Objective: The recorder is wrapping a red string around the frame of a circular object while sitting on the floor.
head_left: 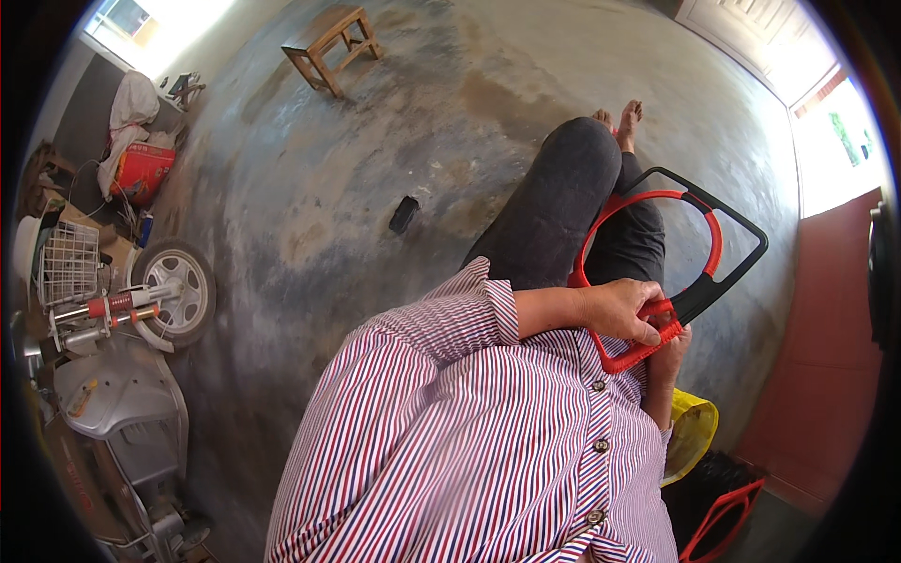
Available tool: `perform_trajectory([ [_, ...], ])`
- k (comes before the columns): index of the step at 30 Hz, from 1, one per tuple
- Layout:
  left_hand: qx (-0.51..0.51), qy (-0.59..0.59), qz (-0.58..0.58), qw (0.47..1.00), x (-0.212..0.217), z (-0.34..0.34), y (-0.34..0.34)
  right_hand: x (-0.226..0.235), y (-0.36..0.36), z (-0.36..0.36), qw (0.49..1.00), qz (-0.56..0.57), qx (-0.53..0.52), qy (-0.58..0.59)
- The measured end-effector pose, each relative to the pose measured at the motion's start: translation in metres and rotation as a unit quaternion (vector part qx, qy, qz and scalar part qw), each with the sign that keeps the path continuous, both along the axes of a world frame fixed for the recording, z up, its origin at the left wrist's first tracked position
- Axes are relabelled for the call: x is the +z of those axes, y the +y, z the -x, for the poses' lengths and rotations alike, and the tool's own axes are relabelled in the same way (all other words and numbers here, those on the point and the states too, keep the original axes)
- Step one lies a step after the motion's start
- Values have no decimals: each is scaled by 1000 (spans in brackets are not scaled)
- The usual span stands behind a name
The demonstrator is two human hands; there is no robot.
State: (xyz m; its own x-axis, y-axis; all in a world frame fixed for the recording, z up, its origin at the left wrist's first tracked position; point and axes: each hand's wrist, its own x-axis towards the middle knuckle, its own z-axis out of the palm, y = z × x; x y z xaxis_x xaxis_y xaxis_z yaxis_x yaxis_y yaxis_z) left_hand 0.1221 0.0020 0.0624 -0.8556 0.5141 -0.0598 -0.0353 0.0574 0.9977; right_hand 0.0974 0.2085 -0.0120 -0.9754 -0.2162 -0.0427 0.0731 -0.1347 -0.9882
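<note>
The left hand (624, 314) grips the red grid end of the frame (699, 281), which rests over the lap at 3 o'clock. The right hand (671, 352) sits under it, its grip hidden. The fitting step seems underway; the next move needs steady pressing.

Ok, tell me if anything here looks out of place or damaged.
A small dark object lies alone on the concrete floor, apart from everything. The red and black frame held by both hands shows no visible damage.
</note>
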Motion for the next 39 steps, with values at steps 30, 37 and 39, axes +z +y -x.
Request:
perform_trajectory([
  [30, 41, 15, 51, 998, -8, 4, -10, -1, -9, 6, 1000, -6, -17, -10],
  [37, 49, -14, 34, 998, -15, 0, -16, -2, -20, 5, 999, 19, -41, -7],
  [39, 40, -25, 26, 999, -18, 1, -13, 1, -19, 3, 999, 16, -46, -1],
])
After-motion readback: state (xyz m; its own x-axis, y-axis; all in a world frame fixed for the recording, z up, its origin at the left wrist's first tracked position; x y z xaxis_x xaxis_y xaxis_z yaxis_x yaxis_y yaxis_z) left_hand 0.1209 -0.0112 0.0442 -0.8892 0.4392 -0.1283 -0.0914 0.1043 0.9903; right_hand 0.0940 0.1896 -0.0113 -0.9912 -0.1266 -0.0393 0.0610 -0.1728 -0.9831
